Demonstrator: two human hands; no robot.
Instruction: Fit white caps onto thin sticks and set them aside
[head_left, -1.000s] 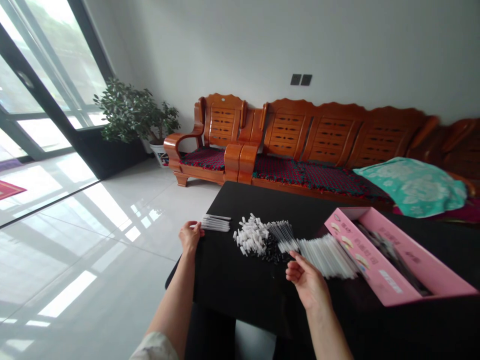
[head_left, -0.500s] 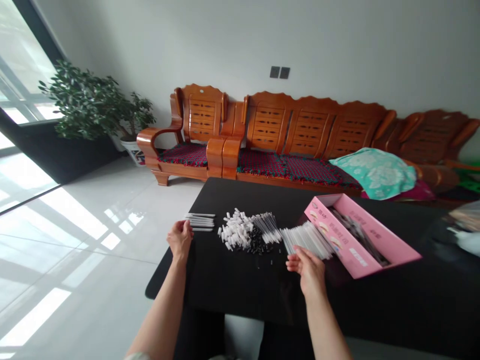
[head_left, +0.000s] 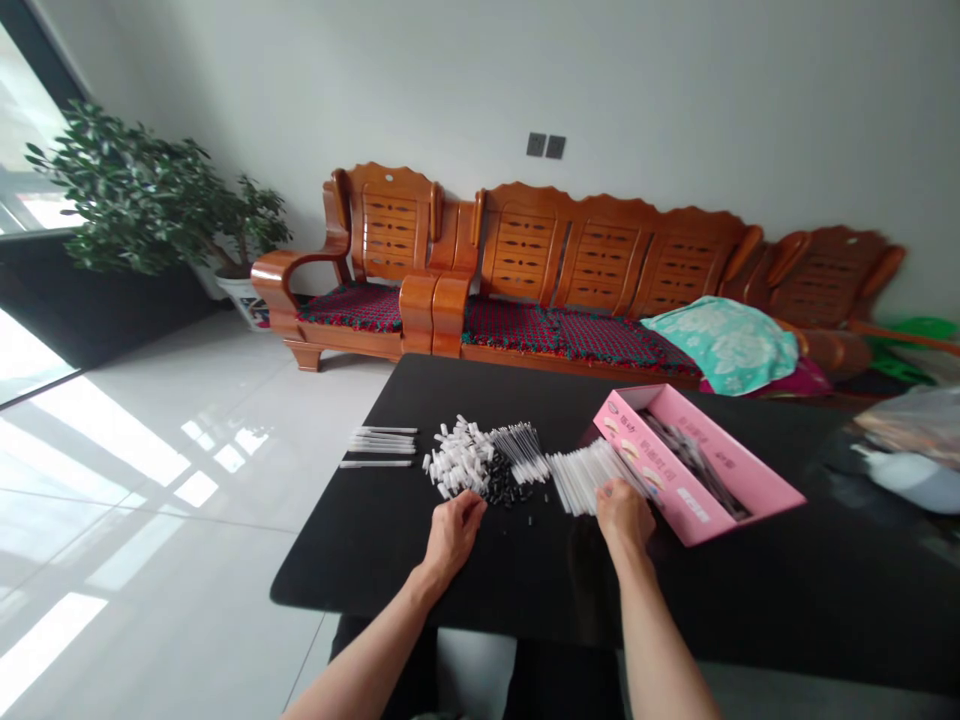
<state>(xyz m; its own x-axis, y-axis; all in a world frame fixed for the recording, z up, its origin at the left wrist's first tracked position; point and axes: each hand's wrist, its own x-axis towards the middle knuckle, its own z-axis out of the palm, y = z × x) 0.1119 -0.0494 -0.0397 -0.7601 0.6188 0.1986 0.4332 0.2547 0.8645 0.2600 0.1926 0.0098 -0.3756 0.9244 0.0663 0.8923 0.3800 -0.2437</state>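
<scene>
Head view, looking down over a black counter [head_left: 352,570]. Compared with the earlier frames, the left hand [head_left: 452,538] has moved from beside a row of slim white tubes [head_left: 379,441] to the near edge of a heap of small white plastic pieces [head_left: 455,458], and the whole room sits further left in the view. Its grip is curled, knuckles up, at the heap; whether it has hold of anything is hidden. The right hand [head_left: 625,518] lies over the near end of a fanned stack of clear plastic tubes [head_left: 581,477], fingers bent down, and the hand itself hides whether its grip holds one. Between the two piles lie small black pieces [head_left: 501,483] and a bundle of thin rods [head_left: 520,450]. At right, an open pink box [head_left: 694,465] holds dark items too blurred to identify; its printed words and pictures are unreadable at this size. Beyond the counter, a carved wooden sofa [head_left: 570,270] carries a teal cloth [head_left: 724,345].
</scene>
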